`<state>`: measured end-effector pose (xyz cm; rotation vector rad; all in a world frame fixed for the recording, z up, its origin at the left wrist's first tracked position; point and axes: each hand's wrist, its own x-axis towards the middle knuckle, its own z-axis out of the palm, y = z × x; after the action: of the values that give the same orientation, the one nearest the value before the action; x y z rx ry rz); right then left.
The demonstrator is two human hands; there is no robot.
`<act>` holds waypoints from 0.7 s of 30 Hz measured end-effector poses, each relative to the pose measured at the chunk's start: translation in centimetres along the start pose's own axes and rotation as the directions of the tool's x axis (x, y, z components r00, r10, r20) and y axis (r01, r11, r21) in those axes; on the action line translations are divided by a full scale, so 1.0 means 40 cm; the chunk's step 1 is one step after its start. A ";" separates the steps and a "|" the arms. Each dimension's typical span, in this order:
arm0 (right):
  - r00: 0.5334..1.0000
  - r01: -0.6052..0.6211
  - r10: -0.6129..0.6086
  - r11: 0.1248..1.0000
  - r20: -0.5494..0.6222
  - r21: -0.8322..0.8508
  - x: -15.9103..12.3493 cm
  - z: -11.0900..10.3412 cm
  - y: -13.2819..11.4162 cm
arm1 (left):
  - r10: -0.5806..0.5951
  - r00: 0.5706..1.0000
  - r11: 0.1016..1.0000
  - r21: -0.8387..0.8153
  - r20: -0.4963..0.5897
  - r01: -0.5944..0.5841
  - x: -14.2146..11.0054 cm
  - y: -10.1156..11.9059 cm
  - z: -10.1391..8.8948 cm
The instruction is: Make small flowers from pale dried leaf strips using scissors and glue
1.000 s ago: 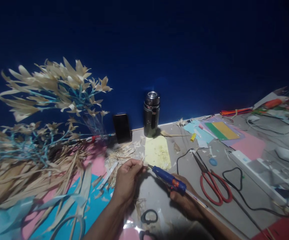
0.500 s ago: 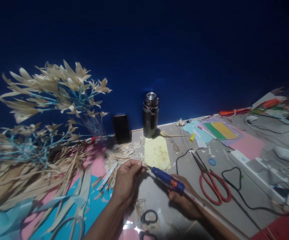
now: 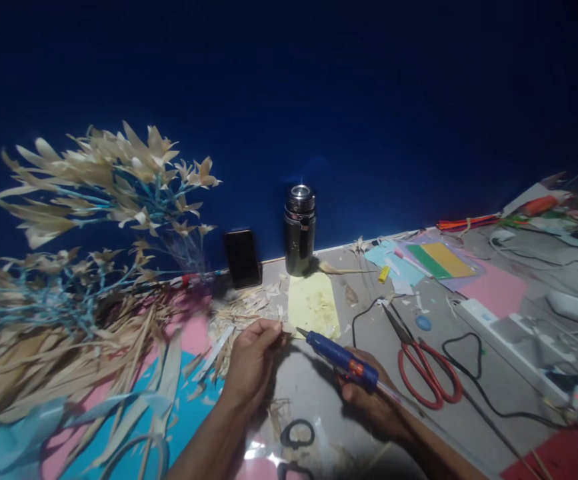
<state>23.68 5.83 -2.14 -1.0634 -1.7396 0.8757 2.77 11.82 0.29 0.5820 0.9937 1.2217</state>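
My right hand [image 3: 369, 400] is wrapped round a blue glue gun [image 3: 341, 357] with a clear glue stick poking out of its back end. The gun's nozzle points left, a short way from the fingertips of my left hand [image 3: 256, 350]. Those fingers are pinched together on a small pale petal-like piece [image 3: 287, 328], most of which they hide. Beneath the nozzle lies a yellow paper [image 3: 313, 300] marked with smears and crumbs. Dried husk scraps [image 3: 249, 303] are scattered beside my left hand.
A dark metal flask [image 3: 299, 233] and a phone [image 3: 243, 259] stand by the wall. Red-handled scissors [image 3: 423, 360] and a power strip [image 3: 513, 353] lie right. Pale flowers on blue stems [image 3: 153, 193] rise at left, above dried husks [image 3: 29, 360]. Black scissor handles [image 3: 297, 433] lie in front.
The glue gun's nozzle has drawn back slightly to the right, leaving a small gap from the pale piece. My left hand stays nearly still, still pinching.
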 end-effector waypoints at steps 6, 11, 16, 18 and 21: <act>0.994 0.041 -0.028 0.991 0.101 -0.130 0.013 -0.008 0.006 | 0.002 1.000 1.000 0.010 0.009 -0.003 -0.010 0.002 0.008; 0.993 0.083 -0.056 0.956 0.104 -0.280 0.007 -0.011 0.032 | -0.012 1.000 0.999 -0.043 0.006 0.013 -0.007 0.008 0.000; 0.989 0.018 0.068 0.821 0.129 -0.570 0.011 -0.017 0.060 | -0.047 0.999 0.992 -0.114 0.019 0.049 -0.008 0.025 -0.007; 0.967 -0.042 0.198 0.744 0.160 -0.667 0.015 -0.027 0.054 | -0.067 0.993 0.990 -0.120 0.092 0.078 -0.016 0.031 -0.004; 0.943 -0.056 0.274 0.690 0.189 -0.722 0.016 -0.052 0.029 | -0.091 0.975 0.988 -0.101 0.203 0.114 -0.032 0.037 0.005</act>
<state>25.82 7.10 -2.20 -1.6883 -2.3461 0.4511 2.18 11.05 1.98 0.5453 0.7729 1.0976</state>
